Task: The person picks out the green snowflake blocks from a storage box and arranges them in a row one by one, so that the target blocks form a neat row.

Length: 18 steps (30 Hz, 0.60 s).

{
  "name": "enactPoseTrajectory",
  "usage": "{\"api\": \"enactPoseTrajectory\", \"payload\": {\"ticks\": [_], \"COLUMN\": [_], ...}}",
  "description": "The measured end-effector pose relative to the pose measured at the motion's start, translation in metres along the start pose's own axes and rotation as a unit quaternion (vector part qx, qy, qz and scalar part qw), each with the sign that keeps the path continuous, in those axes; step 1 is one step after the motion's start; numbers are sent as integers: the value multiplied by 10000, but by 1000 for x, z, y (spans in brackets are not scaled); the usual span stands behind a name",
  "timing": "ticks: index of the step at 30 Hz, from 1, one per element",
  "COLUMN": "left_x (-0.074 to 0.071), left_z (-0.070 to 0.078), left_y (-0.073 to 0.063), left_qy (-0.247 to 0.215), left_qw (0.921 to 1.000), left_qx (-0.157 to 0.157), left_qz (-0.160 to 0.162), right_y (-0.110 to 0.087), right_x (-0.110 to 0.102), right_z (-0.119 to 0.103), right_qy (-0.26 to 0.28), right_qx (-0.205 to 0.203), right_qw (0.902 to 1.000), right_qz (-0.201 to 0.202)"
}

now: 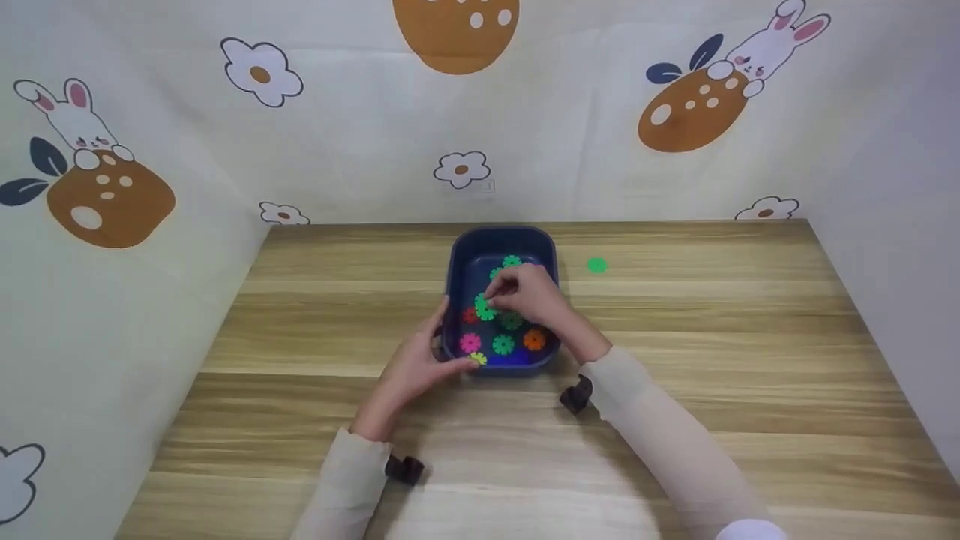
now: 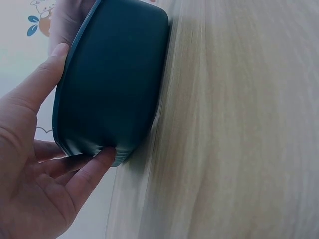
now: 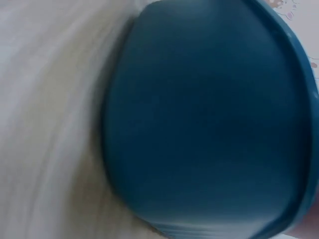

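A dark blue plastic basin (image 1: 501, 230) sits on the wooden table. My left hand (image 1: 412, 367) grips its near left corner, thumb on the near rim and fingers along the outer side. The left wrist view shows those fingers against the basin wall (image 2: 112, 74). Over the basin, my right hand (image 1: 529, 296) pinches a green notched snowflake disc (image 1: 484, 307) between thumb and fingertips. Below lie more discs, among them a pink one (image 1: 470, 343), an orange one (image 1: 534, 340) and a yellow one (image 1: 478, 359). In the right wrist view the basin's outer wall (image 3: 199, 114) hides most of that hand.
A lone green disc (image 1: 597, 265) lies on the table (image 1: 712, 315) to the right of the basin. Behind the table hangs a pale cloth (image 1: 360, 150) printed with rabbits and flowers. Dark wrist mounts sit at both sleeves.
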<state>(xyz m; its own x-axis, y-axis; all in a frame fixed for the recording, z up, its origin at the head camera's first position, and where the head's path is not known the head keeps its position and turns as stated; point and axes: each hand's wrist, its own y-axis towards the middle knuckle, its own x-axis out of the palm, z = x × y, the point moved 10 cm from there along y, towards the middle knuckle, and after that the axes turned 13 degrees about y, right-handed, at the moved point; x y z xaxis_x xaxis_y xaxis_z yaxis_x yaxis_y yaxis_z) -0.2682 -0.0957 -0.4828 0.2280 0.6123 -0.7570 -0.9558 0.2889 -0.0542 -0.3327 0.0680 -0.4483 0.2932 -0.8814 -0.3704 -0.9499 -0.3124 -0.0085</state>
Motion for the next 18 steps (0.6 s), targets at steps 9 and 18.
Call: {"api": "enactPoseTrajectory", "payload": {"ticks": [9, 18], "left_x": [0, 0], "left_z": [-3, -1], "left_y": [0, -1], "left_qy": [48, 39], "left_qw": [9999, 9999], "left_qx": [-109, -99], "left_qz": [22, 12], "right_y": [1, -1], "right_x": [-23, -47], "right_z": [-6, -4], "right_qy": [383, 585], "right_qx": [28, 206], "right_qw": [9991, 9971], "right_qz": [156, 449]}}
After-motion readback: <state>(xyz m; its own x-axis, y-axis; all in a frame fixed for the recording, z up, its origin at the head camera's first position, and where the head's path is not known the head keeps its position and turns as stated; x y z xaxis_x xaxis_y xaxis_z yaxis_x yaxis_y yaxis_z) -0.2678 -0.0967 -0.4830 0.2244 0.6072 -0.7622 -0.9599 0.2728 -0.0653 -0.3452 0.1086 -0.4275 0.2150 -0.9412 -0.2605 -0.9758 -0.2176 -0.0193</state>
